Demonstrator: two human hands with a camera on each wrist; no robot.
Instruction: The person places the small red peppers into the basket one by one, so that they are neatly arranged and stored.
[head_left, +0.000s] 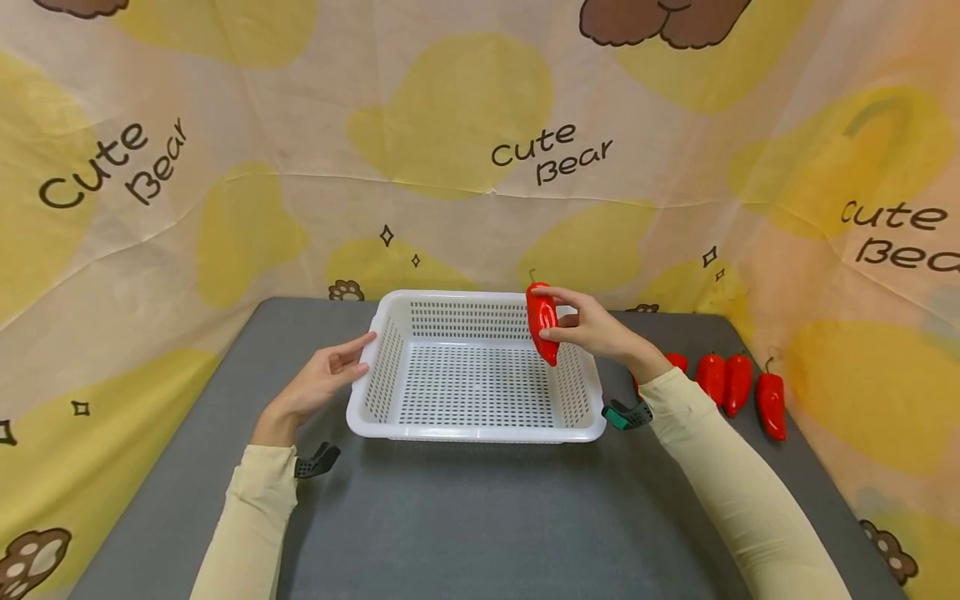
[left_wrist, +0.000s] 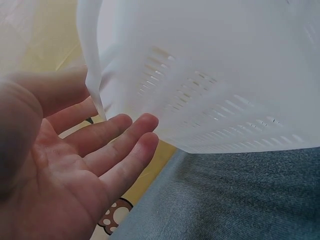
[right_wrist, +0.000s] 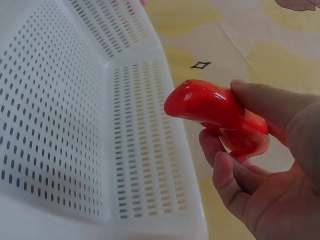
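A white perforated plastic basket (head_left: 477, 435) sits on the grey table. My left hand (head_left: 318, 383) is at its left side, fingertips right at the rim; the left wrist view shows the other fingers (left_wrist: 145, 122) loosely extended beside the outer wall. Over the basket's right back part, my right hand (head_left: 592, 325) pinches a glossy red pepper (head_left: 542, 321) between thumb and fingers. Its thin stem points up and its tip slants down. In the right wrist view the pepper (right_wrist: 210, 105) is close beside the basket's rim (right_wrist: 175, 100).
Several more red peppers (head_left: 737, 383) lie on the grey table (head_left: 480, 517) at the right, one partly behind the right sleeve. A cloth backdrop (head_left: 450, 150) printed with "Cute Bear" hangs around the table's back and sides.
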